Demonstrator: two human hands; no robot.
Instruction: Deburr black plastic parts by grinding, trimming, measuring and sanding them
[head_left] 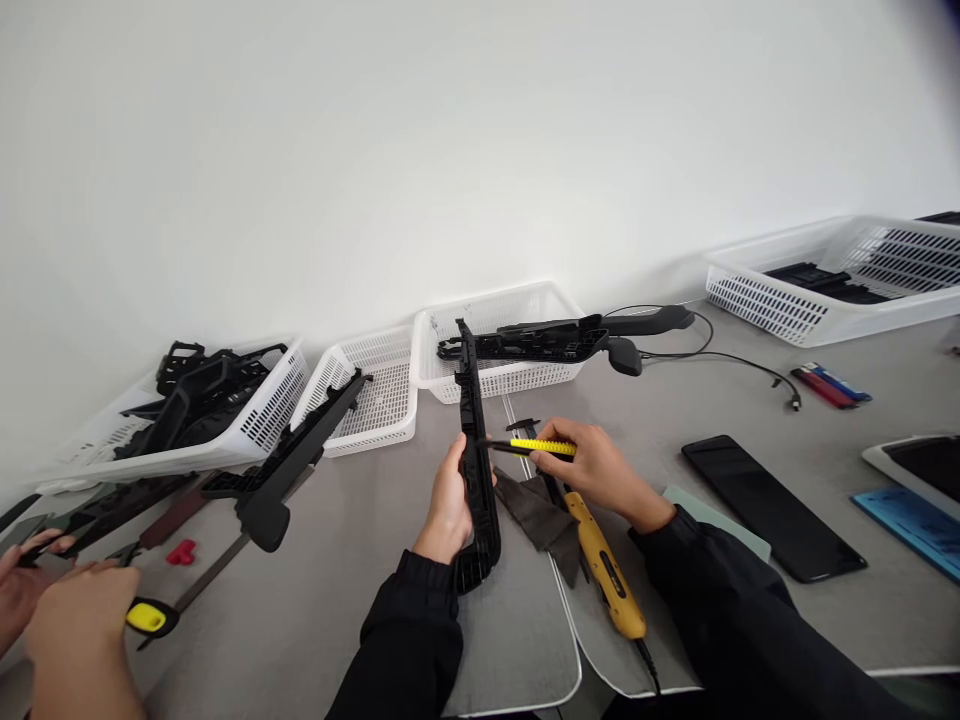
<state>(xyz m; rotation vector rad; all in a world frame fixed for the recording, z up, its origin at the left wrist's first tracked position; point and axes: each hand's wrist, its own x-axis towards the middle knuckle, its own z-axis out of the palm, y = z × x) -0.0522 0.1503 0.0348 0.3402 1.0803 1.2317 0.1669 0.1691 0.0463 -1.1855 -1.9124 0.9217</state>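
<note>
My left hand [447, 508] is wrapped around a long, narrow black plastic trim part [480, 490], holding it upright above the grey table. In my right hand [600, 468], a slim yellow-and-black hand tool that looks like tweezers [544, 447] is pinched. Its dark tip meets the edge of the plastic part, close to my left fingers. Below my right hand lie a dark grey cloth [541, 515] and a yellow corded hand tool [606, 565]. The far end of the plastic part overlaps a white basket [510, 385] behind it.
More white baskets stand along the wall, the left one [274, 415] and right one [810, 325] holding black parts. A black phone [772, 508], lighters [829, 385] and a cable [712, 352] lie on the right. At left, a co-worker's hands [82, 610] work near a yellow-and-black handle [152, 617].
</note>
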